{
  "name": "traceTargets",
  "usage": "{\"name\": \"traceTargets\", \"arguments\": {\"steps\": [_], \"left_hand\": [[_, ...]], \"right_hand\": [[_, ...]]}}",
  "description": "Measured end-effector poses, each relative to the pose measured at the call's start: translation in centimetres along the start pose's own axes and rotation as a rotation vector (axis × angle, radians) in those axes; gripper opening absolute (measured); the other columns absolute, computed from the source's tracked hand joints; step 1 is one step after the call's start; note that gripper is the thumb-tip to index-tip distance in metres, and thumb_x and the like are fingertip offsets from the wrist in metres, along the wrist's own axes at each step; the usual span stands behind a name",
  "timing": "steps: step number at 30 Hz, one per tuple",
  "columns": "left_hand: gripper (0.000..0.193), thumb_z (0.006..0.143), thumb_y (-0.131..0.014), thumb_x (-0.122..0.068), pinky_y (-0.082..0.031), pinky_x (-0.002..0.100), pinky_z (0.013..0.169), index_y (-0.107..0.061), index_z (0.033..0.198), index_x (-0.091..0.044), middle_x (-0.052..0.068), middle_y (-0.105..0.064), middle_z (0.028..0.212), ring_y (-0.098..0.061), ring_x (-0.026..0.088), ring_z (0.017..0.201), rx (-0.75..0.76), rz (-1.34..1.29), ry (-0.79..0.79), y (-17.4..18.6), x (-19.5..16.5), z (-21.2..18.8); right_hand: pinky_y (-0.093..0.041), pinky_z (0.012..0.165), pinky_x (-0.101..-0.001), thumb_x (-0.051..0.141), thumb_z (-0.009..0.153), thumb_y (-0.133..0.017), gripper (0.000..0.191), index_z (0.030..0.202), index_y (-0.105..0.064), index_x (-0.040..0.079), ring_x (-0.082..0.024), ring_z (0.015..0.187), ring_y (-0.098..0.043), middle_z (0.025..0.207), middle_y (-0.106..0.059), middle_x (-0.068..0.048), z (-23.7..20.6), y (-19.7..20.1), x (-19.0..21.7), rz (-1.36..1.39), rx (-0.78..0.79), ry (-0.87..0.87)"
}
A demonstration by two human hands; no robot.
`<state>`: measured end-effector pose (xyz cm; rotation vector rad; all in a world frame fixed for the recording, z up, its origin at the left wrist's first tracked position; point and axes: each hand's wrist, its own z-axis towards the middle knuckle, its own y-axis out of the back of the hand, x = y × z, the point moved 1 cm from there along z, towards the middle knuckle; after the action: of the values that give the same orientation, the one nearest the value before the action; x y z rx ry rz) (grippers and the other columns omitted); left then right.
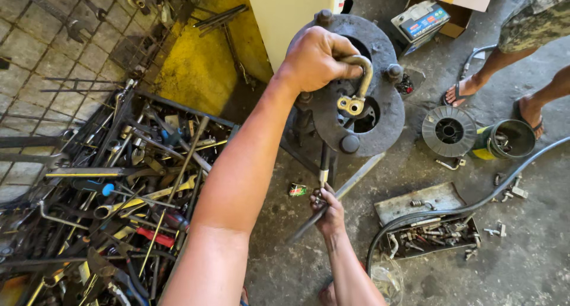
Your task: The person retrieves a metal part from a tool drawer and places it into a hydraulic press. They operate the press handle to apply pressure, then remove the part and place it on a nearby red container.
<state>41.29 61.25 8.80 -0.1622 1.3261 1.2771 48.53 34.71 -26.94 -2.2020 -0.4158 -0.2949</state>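
At the lower centre of the frame, a thin dark hose (323, 181) is being gripped by the right hand (328, 214), fingers closed around it. Higher, at upper centre, the hose's curved metal fitting (360, 83) is being clutched in the closed left hand (313, 58), in front of a round metal plate (380, 113). At left, a heap of tools (113, 187) is lying. Farther off, at upper right, 2 sandalled feet (493, 98) are standing.
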Motion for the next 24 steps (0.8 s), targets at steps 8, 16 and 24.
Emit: {"name": "traceTargets", "arguments": {"steps": [8,16,24], "left_hand": [[0.018,0.083,-0.088,-0.030,-0.049,0.031,0.062,-0.083,0.091,-0.015,0.003,-0.075,0.073,-0.064,0.011,0.066,-0.084,0.160,0.053,-1.6,0.4,0.0],[0.022,0.077,-0.087,-0.026,-0.052,0.026,0.062,-0.083,0.095,-0.015,-0.004,-0.079,0.077,-0.065,0.003,0.065,0.012,-0.159,0.041,-1.1,1.1,1.1],[0.022,0.077,-0.090,-0.029,-0.050,0.028,0.063,-0.083,0.091,-0.015,0.003,-0.077,0.074,-0.064,0.010,0.064,0.067,0.025,0.131,-0.9,0.0,0.2]], "right_hand": [[-0.055,0.055,-0.0298,0.007,0.086,-0.067,0.060,0.143,-0.050,0.006,-0.024,0.070,-0.070,0.090,-0.067,-0.008,-0.7,1.3,0.9,-0.175,-0.022,-0.078],[-0.048,0.048,-0.0282,0.006,0.087,-0.065,0.039,0.126,-0.060,0.001,-0.020,0.058,-0.063,0.084,-0.068,-0.010,2.7,0.9,7.8,-0.245,-0.125,0.120],[-0.049,0.046,-0.0310,0.005,0.090,-0.059,0.025,0.115,-0.058,0.000,-0.022,0.054,-0.062,0.078,-0.067,-0.012,-3.2,0.4,7.5,-0.397,-0.125,-0.015]]}}
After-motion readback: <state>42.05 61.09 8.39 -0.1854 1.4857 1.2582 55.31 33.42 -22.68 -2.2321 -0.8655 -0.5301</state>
